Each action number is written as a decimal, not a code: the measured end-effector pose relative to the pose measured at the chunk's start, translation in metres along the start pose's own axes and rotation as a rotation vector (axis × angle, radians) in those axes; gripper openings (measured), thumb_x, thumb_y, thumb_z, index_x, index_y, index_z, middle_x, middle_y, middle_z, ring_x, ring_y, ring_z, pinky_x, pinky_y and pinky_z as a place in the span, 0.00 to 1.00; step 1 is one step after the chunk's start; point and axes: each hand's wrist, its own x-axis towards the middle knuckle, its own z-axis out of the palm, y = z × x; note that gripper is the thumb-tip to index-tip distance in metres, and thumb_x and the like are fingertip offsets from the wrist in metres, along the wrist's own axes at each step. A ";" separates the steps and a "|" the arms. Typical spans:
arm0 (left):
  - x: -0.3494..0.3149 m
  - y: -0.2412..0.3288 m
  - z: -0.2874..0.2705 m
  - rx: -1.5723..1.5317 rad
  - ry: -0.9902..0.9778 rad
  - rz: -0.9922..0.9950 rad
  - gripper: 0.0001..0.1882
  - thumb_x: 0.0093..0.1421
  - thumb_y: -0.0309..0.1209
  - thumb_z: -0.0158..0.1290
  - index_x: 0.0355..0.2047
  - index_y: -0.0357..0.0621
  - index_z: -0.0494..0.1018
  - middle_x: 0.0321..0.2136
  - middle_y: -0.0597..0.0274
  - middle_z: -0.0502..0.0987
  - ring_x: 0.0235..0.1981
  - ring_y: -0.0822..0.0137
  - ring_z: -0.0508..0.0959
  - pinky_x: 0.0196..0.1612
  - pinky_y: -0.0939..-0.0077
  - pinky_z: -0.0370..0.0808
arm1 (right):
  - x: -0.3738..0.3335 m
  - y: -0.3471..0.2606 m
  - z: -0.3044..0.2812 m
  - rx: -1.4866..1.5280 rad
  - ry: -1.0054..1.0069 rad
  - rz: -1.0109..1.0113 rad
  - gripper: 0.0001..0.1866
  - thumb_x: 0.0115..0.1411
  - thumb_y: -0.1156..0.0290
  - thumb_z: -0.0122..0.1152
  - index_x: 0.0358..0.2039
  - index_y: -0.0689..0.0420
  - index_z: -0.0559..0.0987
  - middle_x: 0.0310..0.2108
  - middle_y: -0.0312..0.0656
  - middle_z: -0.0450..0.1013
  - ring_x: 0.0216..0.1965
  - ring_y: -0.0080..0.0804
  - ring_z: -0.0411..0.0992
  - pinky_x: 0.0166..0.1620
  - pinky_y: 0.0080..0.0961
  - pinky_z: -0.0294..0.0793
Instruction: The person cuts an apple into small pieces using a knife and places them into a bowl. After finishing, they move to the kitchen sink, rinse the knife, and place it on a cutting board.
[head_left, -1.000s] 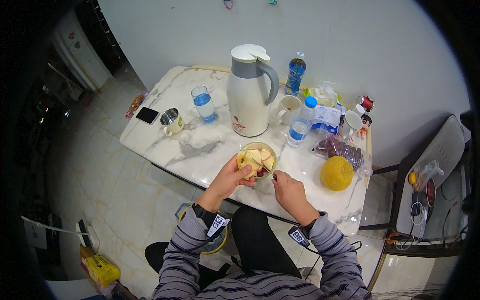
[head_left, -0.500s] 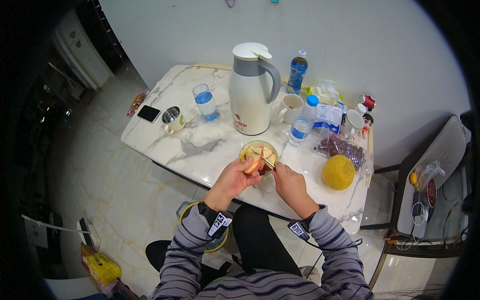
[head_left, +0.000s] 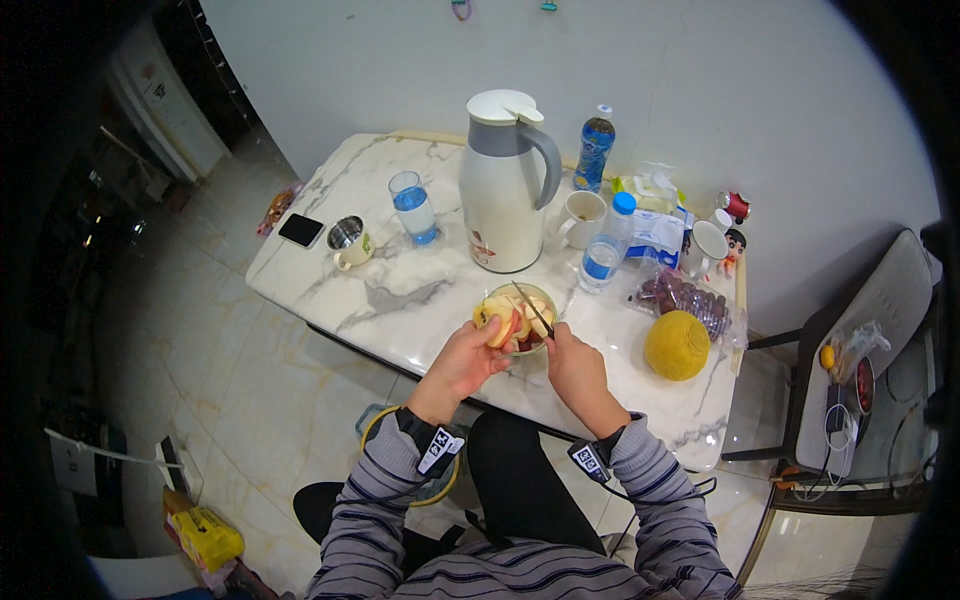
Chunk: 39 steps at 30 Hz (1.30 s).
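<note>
My left hand [head_left: 464,362] is closed around a partly cut apple [head_left: 497,324], its pale flesh bare and some red skin showing. In my right hand [head_left: 578,373] is a small knife [head_left: 530,307], its blade pointing up and to the left over the bowl. The bowl [head_left: 548,290] stands near the table's front edge, beneath both hands. Pale apple pieces [head_left: 539,318] and some dark red fruit lie in it, partly hidden by my fingers and the knife.
Behind the bowl stands a big white thermos jug [head_left: 503,190]. To the right are a water bottle [head_left: 603,250], bagged grapes [head_left: 682,300] and a yellow pomelo-like fruit [head_left: 677,346]. A glass [head_left: 414,208], a mug [head_left: 349,243] and a phone [head_left: 301,230] sit left.
The knife has come away from the apple toward the right, its blade now turned up over the bowl. The apple has shifted slightly left in my left hand.
</note>
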 end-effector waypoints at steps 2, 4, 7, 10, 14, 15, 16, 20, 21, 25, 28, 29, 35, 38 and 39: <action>0.000 0.000 -0.004 -0.002 0.000 0.015 0.18 0.65 0.40 0.52 0.51 0.45 0.68 0.42 0.64 0.76 0.32 0.73 0.74 0.31 0.81 0.73 | 0.000 -0.001 -0.002 0.004 -0.028 0.011 0.10 0.65 0.66 0.51 0.40 0.59 0.68 0.25 0.55 0.75 0.24 0.56 0.74 0.27 0.49 0.72; 0.001 0.001 -0.009 -0.015 0.020 0.035 0.19 0.65 0.40 0.51 0.52 0.45 0.68 0.41 0.65 0.75 0.32 0.73 0.74 0.30 0.83 0.73 | 0.000 -0.001 -0.005 0.005 -0.047 0.035 0.10 0.65 0.66 0.51 0.40 0.59 0.69 0.25 0.55 0.75 0.25 0.57 0.74 0.27 0.49 0.72; 0.001 0.005 -0.015 -0.106 -0.020 -0.029 0.19 0.65 0.40 0.51 0.53 0.46 0.67 0.41 0.65 0.74 0.33 0.73 0.74 0.30 0.85 0.72 | 0.001 -0.001 -0.012 0.097 0.065 -0.035 0.10 0.64 0.67 0.51 0.41 0.59 0.69 0.26 0.54 0.75 0.25 0.57 0.73 0.27 0.48 0.72; 0.002 0.005 -0.015 -0.156 -0.076 -0.066 0.20 0.66 0.40 0.51 0.53 0.46 0.66 0.41 0.65 0.74 0.33 0.73 0.74 0.30 0.84 0.73 | -0.001 0.000 -0.015 0.143 0.117 -0.125 0.10 0.64 0.68 0.52 0.41 0.59 0.69 0.27 0.54 0.75 0.25 0.57 0.73 0.27 0.46 0.72; 0.002 -0.001 -0.006 -0.006 -0.072 0.036 0.19 0.66 0.42 0.50 0.53 0.46 0.67 0.40 0.66 0.75 0.32 0.73 0.75 0.28 0.83 0.72 | 0.000 -0.001 -0.012 0.102 0.100 -0.101 0.10 0.64 0.68 0.52 0.42 0.59 0.69 0.27 0.54 0.75 0.25 0.56 0.73 0.26 0.46 0.72; 0.002 -0.002 -0.004 0.034 -0.032 0.044 0.19 0.66 0.42 0.50 0.52 0.46 0.67 0.40 0.66 0.75 0.32 0.73 0.75 0.28 0.83 0.72 | 0.000 -0.002 -0.011 0.084 0.090 -0.083 0.10 0.64 0.68 0.52 0.42 0.59 0.69 0.27 0.54 0.75 0.25 0.56 0.74 0.27 0.46 0.72; 0.003 -0.001 -0.002 0.074 0.007 0.051 0.19 0.66 0.42 0.50 0.51 0.46 0.68 0.39 0.66 0.75 0.31 0.74 0.75 0.27 0.83 0.71 | 0.001 -0.003 -0.011 0.061 0.067 -0.051 0.10 0.64 0.68 0.52 0.42 0.59 0.69 0.26 0.54 0.75 0.25 0.56 0.74 0.27 0.46 0.72; 0.002 0.003 0.004 0.065 0.110 0.016 0.18 0.65 0.44 0.50 0.49 0.48 0.68 0.36 0.68 0.75 0.30 0.74 0.75 0.26 0.83 0.70 | 0.000 -0.007 -0.012 0.009 0.065 0.013 0.10 0.64 0.68 0.51 0.42 0.60 0.69 0.26 0.54 0.75 0.24 0.56 0.74 0.26 0.46 0.72; 0.002 0.005 0.006 0.058 0.126 0.013 0.18 0.65 0.45 0.50 0.48 0.48 0.69 0.36 0.68 0.75 0.30 0.74 0.75 0.26 0.83 0.69 | -0.003 -0.008 -0.013 0.030 0.077 0.003 0.10 0.64 0.68 0.51 0.41 0.60 0.69 0.26 0.54 0.75 0.24 0.56 0.74 0.26 0.46 0.72; -0.001 0.009 0.012 0.063 0.137 0.016 0.18 0.64 0.46 0.49 0.46 0.47 0.69 0.34 0.68 0.74 0.28 0.74 0.74 0.25 0.84 0.68 | -0.013 -0.015 -0.012 0.076 0.063 -0.053 0.10 0.65 0.68 0.51 0.41 0.60 0.68 0.26 0.54 0.75 0.24 0.55 0.74 0.27 0.47 0.72; -0.003 0.009 0.013 0.029 0.110 -0.013 0.18 0.64 0.45 0.50 0.47 0.47 0.69 0.35 0.68 0.75 0.27 0.74 0.72 0.24 0.84 0.66 | -0.011 -0.014 -0.011 0.002 0.005 0.043 0.10 0.65 0.67 0.51 0.41 0.60 0.68 0.26 0.54 0.75 0.24 0.55 0.74 0.27 0.46 0.72; -0.003 0.010 0.013 0.040 0.118 -0.010 0.18 0.64 0.45 0.50 0.47 0.47 0.68 0.35 0.68 0.75 0.27 0.74 0.72 0.23 0.84 0.66 | -0.010 -0.012 -0.011 0.005 0.013 0.036 0.10 0.64 0.67 0.51 0.41 0.60 0.68 0.26 0.54 0.75 0.24 0.55 0.74 0.27 0.46 0.72; -0.003 0.009 0.005 0.116 0.105 -0.003 0.19 0.64 0.46 0.48 0.48 0.47 0.67 0.35 0.67 0.74 0.26 0.74 0.71 0.23 0.82 0.64 | -0.014 0.000 -0.017 0.022 0.036 -0.143 0.11 0.63 0.67 0.53 0.42 0.59 0.69 0.28 0.50 0.75 0.26 0.51 0.74 0.27 0.42 0.73; -0.005 0.010 0.005 0.136 0.046 -0.013 0.20 0.65 0.46 0.46 0.50 0.47 0.67 0.35 0.68 0.73 0.24 0.75 0.68 0.22 0.82 0.62 | -0.014 0.004 -0.019 -0.005 0.047 -0.241 0.11 0.62 0.67 0.54 0.41 0.59 0.69 0.28 0.48 0.74 0.26 0.49 0.74 0.27 0.40 0.74; -0.006 0.011 0.006 0.141 0.001 -0.023 0.20 0.65 0.46 0.45 0.50 0.46 0.66 0.34 0.68 0.73 0.23 0.75 0.67 0.22 0.82 0.61 | -0.013 0.005 -0.019 -0.015 0.061 -0.265 0.11 0.62 0.66 0.54 0.40 0.58 0.69 0.26 0.47 0.73 0.25 0.48 0.74 0.26 0.40 0.73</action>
